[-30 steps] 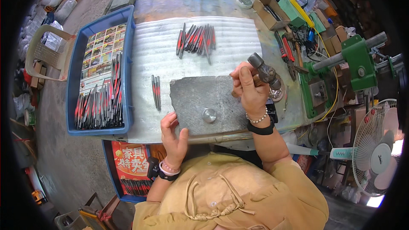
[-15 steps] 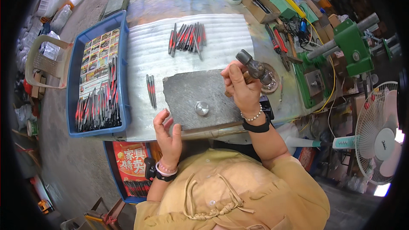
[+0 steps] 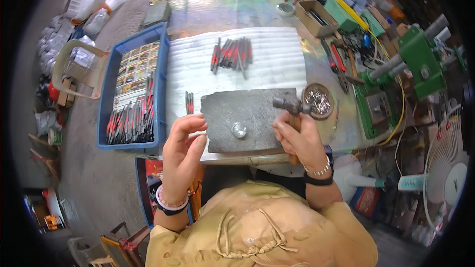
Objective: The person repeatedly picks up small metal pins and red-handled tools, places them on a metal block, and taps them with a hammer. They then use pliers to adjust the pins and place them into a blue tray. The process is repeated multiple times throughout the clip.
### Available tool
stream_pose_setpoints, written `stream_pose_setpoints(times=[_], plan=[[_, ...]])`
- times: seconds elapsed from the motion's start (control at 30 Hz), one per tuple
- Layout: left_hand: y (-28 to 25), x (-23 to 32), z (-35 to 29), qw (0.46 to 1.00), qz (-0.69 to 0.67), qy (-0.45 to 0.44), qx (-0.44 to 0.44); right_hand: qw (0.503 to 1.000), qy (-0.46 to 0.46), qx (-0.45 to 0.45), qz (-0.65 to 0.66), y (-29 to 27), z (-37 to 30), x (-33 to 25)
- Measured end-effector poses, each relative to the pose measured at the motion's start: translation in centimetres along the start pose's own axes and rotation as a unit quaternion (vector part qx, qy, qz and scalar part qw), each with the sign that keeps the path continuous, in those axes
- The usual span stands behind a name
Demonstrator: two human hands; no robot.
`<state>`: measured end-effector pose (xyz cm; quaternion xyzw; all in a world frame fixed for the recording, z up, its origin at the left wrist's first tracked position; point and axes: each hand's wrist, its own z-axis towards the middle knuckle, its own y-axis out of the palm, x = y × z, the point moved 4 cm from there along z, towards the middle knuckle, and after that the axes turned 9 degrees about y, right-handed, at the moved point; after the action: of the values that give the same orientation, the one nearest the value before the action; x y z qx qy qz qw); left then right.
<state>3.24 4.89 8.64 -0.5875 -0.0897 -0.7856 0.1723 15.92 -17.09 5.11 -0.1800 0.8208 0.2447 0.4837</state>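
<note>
My right hand (image 3: 303, 141) is wrapped round the wooden handle of a hammer (image 3: 293, 105), its dark metal head raised over the right part of a grey stone slab (image 3: 252, 103). A shiny round metal piece (image 3: 239, 129) sits on the slab near its front edge. At the slab's left edge, my left hand (image 3: 182, 151) has its thumb and fingers apart with nothing visible between them. Just beyond those fingertips lie a few slim black-and-red tools (image 3: 189, 103), partly hidden by the hand. A larger bunch of the same slim tools (image 3: 231, 54) rests farther back on white foam sheet (image 3: 277, 44).
On the left a blue tray (image 3: 162, 79) holds many slim tools. Right of the slab stand a round dish of small metal bits (image 3: 319, 100), red-handled pliers (image 3: 338, 64) and a green press (image 3: 415, 64). A fan (image 3: 448, 173) is at far right.
The hammer has come lower and left with my right hand. My left hand has moved forward toward the few slim tools. The whole view has shifted slightly.
</note>
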Motion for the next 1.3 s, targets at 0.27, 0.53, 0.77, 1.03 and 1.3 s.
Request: stream_pose_setpoints(times=[0.27,0.53,0.77,1.03,1.3], plan=[[0.8,-6.2,9.6,0.976,0.215,-0.010,-0.041,0.908,-0.152,0.122,-0.370,-3.6,-2.9,1.7],[-0.5,-17.6,18.2,0.875,0.479,-0.068,-0.032,0.852,-0.201,0.157,-0.458,-3.7,-1.8,2.2],[-1.6,-21.1,19.9,0.865,0.496,-0.076,-0.004,0.843,-0.195,0.150,-0.479,-3.1,0.1,1.4],[-2.2,-21.8,20.9,0.861,0.473,-0.176,-0.063,0.784,-0.198,0.176,-0.562,-1.3,2.9,1.5],[-2.2,-23.0,21.3,0.887,0.443,-0.124,-0.045,0.734,-0.209,0.223,-0.606,0.1,4.0,1.0]])
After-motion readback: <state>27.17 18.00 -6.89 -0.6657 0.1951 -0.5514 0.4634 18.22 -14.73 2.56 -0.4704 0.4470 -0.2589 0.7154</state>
